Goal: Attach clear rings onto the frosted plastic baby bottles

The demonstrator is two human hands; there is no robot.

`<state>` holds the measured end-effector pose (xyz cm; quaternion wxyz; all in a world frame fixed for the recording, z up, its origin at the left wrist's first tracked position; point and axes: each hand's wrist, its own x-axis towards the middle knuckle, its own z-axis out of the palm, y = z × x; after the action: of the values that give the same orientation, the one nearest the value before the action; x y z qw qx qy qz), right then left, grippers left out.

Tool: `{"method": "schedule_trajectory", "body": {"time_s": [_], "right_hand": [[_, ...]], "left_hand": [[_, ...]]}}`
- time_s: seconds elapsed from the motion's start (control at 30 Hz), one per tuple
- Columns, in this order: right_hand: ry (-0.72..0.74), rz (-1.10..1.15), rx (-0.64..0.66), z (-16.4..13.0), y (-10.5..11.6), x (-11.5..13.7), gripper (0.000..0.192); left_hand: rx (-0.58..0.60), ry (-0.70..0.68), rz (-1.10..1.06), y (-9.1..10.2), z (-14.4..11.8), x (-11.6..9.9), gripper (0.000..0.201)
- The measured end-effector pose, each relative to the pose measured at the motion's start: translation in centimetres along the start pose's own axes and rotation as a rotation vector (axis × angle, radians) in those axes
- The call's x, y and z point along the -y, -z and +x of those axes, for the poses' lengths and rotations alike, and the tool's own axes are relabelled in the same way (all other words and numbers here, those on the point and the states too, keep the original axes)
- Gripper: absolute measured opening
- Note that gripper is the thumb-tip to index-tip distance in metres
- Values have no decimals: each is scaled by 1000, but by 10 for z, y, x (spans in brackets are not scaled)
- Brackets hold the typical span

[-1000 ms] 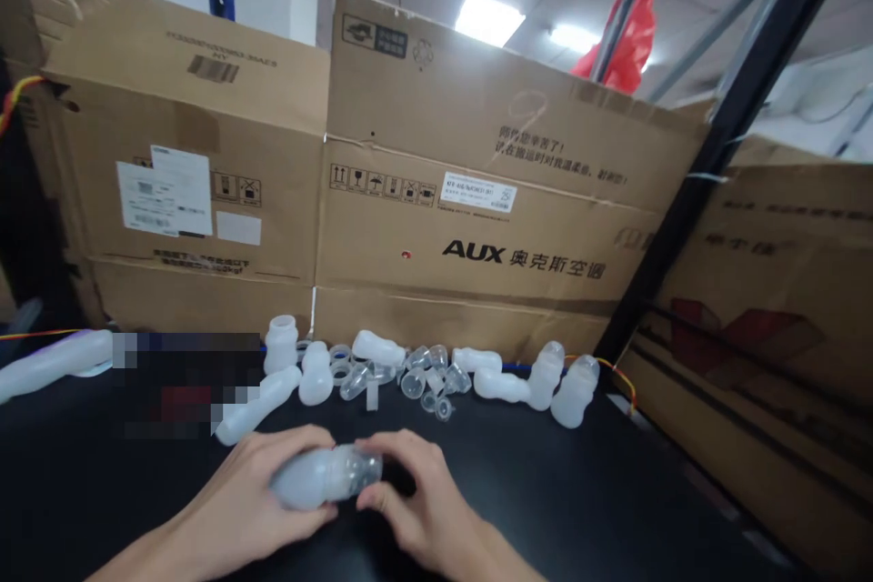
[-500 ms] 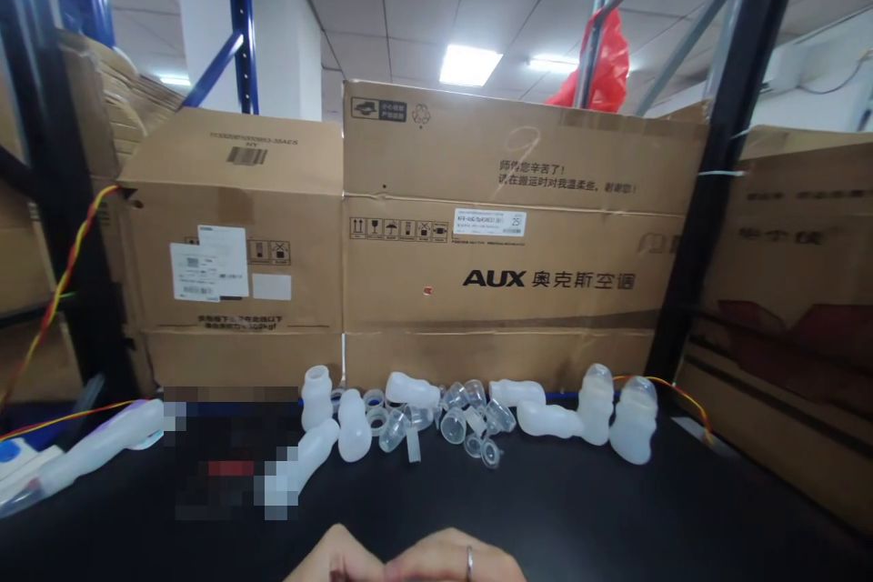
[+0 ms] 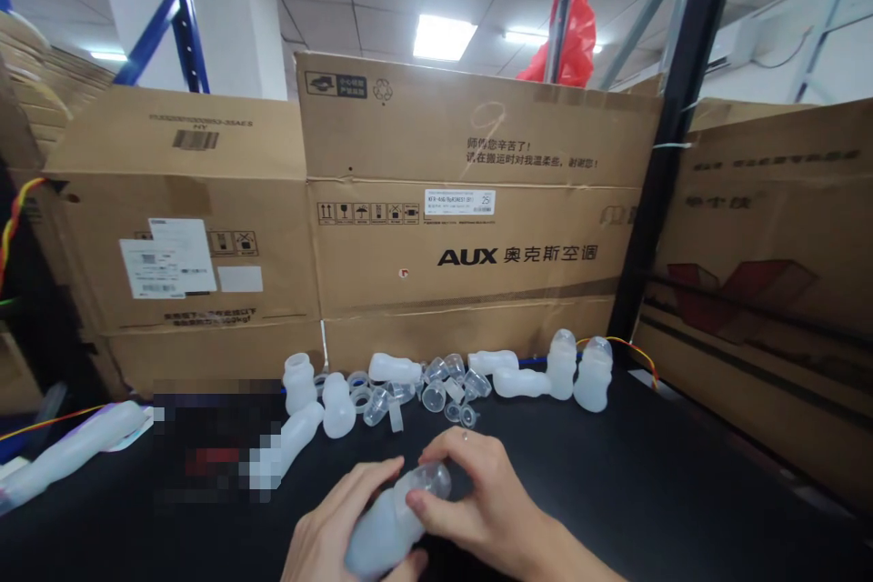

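Head view: lower centre of the frame, two bare hands over a black tabletop (image 3: 647, 491).
Held item: translucent white plastic bottle (image 3: 382, 527), tilted, neck toward the upper right, capped by a clear plastic dome cap (image 3: 431, 478).
Left hand (image 3: 334, 532): fingers curled around the bottle body, gripping it from the lower left.
Right hand (image 3: 481, 496): fingers closed on the cap end; a ring shows on one finger.
Centre row: loose translucent white bottles (image 3: 337, 405) and small clear cups (image 3: 433, 396), scattered along the table's far edge.
Right of row: two capped bottles standing upright (image 3: 576, 368), side by side.
Left edge: long white plastic part (image 3: 68, 450), lying flat.
Background: brown cardboard boxes (image 3: 470, 200), stacked behind the row.
Upper centre: red plastic bag (image 3: 569, 36) on the metal rack.
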<state>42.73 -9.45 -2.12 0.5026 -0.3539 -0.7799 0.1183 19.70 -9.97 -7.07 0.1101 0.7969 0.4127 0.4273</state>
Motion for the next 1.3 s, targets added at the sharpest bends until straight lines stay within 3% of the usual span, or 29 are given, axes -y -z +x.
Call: {"method": "schedule_trajectory", "body": {"time_s": [0.1,0.2,0.33,0.47,0.57,0.73,0.8,0.9,0.93,1.03,1.1,1.2,1.3], "right_hand": [[-130,57,-100,16,32,-11,20],[-310,95,-219,30,75,-35,34],[-336,-338,-233,35,129,-62,34],[-528,-743,-25,29,154,-73,30],[-682,-874,53,25,158,-77,33],[-806,-996,-21,16,166,-85,45],[-717,-1089,-106,15,168,-85,49],[-402,-1169,-290,18,160,-83,49],[-321,-1147,-295,20,154,-82,45],[-238,-1024,-86,21,125,-88,41],[-263,-997,56,18,104,-99,56],[-318,-995,125,10,83,-117,81],[-326,-953,158,6,79,-125,81]], "left_hand": [[74,-40,83,0,1,14,99],[217,-10,170,11,4,28,81],[388,52,121,31,12,26,57],[653,105,1,49,20,11,67],[762,102,-10,56,24,5,82],[756,129,-20,56,22,5,78],[716,135,-25,54,19,4,72],[649,131,-3,49,15,5,59],[630,127,11,46,15,5,54],[526,88,47,40,16,8,35],[467,49,64,39,19,9,17],[430,-1,123,42,25,9,31],[354,-41,206,45,28,12,36]]}}
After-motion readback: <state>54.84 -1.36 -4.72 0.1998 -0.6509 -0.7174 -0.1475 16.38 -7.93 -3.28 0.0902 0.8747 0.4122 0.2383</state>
